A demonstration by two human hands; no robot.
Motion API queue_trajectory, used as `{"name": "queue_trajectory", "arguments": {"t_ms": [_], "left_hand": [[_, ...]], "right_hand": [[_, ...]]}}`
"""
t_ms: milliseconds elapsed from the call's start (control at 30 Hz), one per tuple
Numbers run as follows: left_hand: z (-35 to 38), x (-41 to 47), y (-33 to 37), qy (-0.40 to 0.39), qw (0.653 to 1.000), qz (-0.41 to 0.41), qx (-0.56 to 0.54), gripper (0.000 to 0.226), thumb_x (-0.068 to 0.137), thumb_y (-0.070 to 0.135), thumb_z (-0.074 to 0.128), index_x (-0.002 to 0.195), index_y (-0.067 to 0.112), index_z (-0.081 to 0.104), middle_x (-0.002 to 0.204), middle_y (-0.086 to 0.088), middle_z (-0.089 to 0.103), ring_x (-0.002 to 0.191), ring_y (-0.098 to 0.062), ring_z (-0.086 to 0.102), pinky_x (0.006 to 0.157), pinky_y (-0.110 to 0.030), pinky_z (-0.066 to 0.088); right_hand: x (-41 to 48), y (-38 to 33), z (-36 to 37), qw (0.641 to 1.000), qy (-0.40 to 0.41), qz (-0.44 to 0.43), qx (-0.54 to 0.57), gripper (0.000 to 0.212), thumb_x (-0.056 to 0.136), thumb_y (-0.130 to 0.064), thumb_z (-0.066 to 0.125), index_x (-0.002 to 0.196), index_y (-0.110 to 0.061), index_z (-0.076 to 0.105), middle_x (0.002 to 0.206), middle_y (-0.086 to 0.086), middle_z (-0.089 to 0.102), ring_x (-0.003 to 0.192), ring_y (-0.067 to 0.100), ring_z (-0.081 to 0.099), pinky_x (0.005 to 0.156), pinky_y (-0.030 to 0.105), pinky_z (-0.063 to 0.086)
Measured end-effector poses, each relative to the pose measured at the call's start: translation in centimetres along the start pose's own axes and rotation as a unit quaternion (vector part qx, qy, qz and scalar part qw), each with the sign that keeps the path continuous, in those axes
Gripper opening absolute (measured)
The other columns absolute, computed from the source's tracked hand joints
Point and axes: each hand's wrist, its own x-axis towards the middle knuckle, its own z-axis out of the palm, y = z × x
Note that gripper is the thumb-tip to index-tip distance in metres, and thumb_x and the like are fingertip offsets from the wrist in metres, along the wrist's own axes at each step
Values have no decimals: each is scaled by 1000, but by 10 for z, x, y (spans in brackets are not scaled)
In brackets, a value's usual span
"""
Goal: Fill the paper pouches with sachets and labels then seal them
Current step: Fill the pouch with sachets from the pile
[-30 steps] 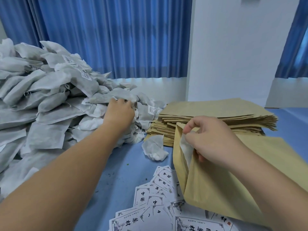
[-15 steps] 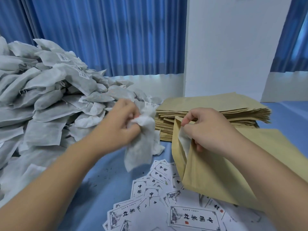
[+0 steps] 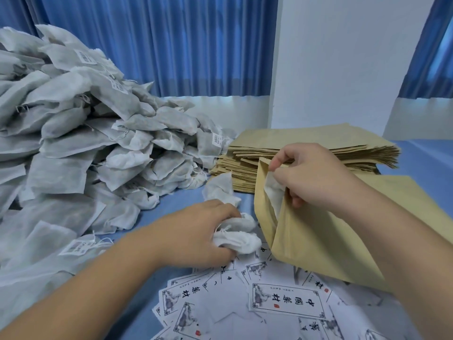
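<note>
the right hand [image 3: 311, 177] pinches the top edge of a paper pouch [image 3: 306, 241], holding its mouth open towards the left hand [image 3: 196, 231]. the left hand grips a crumpled white sachet [image 3: 237, 238] just beside that mouth, seemingly ready to slide it in. labels [image 3: 284, 300] lie scattered at the near edge of the bench [image 3: 171, 203].

Blue table [image 3: 431, 168], sachet heap [image 3: 73, 148], pouch stack [image 3: 306, 141], labels [image 3: 284, 300]
</note>
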Motion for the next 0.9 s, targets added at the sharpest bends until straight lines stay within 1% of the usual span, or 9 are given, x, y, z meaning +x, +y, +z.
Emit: {"name": "queue_trajectory", "arguments": {"t_ms": [100, 200, 267, 367, 467, 600, 700, 800, 900], "left_hand": [[0, 2, 2, 24, 1000, -2, 4, 32, 73, 38, 58, 103, 42, 49, 96, 21, 54, 90, 1, 51, 75, -26, 48], [-4, 0, 3, 87, 995, 25, -46, 23, 79, 26, 61, 89, 44, 54, 86, 21, 58, 83, 3, 53, 65, -15, 40], [-9, 0, 3, 169, 979, 67, -86, 18, 80, 25, 62, 95, 36, 61, 86, 18, 60, 82, 1, 55, 67, -16, 39], [-15, -1, 6, 282, 946, 116, -107, 31, 79, 34, 58, 109, 29, 66, 103, 9, 59, 98, -1, 54, 82, -12, 39], [-21, 1, 12, 276, 948, 140, -75, 36, 80, 29, 70, 116, 34, 65, 111, 5, 54, 103, -3, 52, 87, -10, 37], [-27, 10, 27, 194, 962, 190, 24, 34, 79, 17, 75, 113, 18, 72, 103, -1, 66, 92, -16, 60, 78, -32, 49], [-33, 18, 39, 169, 956, 224, 84, 25, 76, 8, 67, 99, 13, 76, 93, 1, 71, 88, -23, 61, 79, -38, 49], [-34, 24, 52, 213, 924, 250, 194, 16, 66, 7, 69, 74, 21, 72, 74, 11, 66, 85, -27, 58, 74, -37, 44], [-31, 30, 60, 273, 883, 255, 284, 20, 54, 8, 72, 61, 26, 69, 61, 12, 60, 80, -24, 59, 64, -31, 39]], "right_hand": [[0, -1, -2, 1000, 0, 0, 2, 17, 77, -10, 51, 79, -21, 64, 39, -8, 54, 35, 14, 57, 46, 21, 36], [-1, -1, -4, 1000, 1, 0, 5, 18, 77, -10, 51, 79, -21, 65, 40, -7, 54, 36, 13, 56, 46, 21, 37], [-1, -1, -6, 1000, 0, 3, 10, 19, 77, -9, 50, 79, -21, 65, 39, -6, 53, 35, 13, 55, 43, 19, 36], [-1, -1, -7, 1000, -1, 7, 24, 20, 74, -7, 50, 78, -21, 65, 37, -5, 51, 34, 13, 52, 37, 15, 32], [-2, -4, -7, 999, -13, 5, 40, 20, 75, -7, 50, 79, -21, 64, 38, -4, 52, 34, 14, 52, 39, 16, 33], [-5, -10, -4, 998, -43, -10, 43, 22, 78, -7, 48, 85, -23, 62, 38, -3, 53, 35, 15, 54, 38, 16, 33], [-7, -14, -3, 998, -49, -19, 29, 25, 78, -8, 48, 90, -27, 58, 39, -2, 55, 36, 14, 56, 35, 15, 32], [-7, -17, -4, 999, -46, -19, 22, 26, 77, -8, 49, 92, -27, 56, 39, -3, 55, 36, 15, 56, 34, 15, 32], [-6, -18, -6, 999, -39, -14, 15, 24, 78, -9, 49, 92, -27, 56, 38, -3, 55, 35, 15, 57, 34, 15, 33]]}}
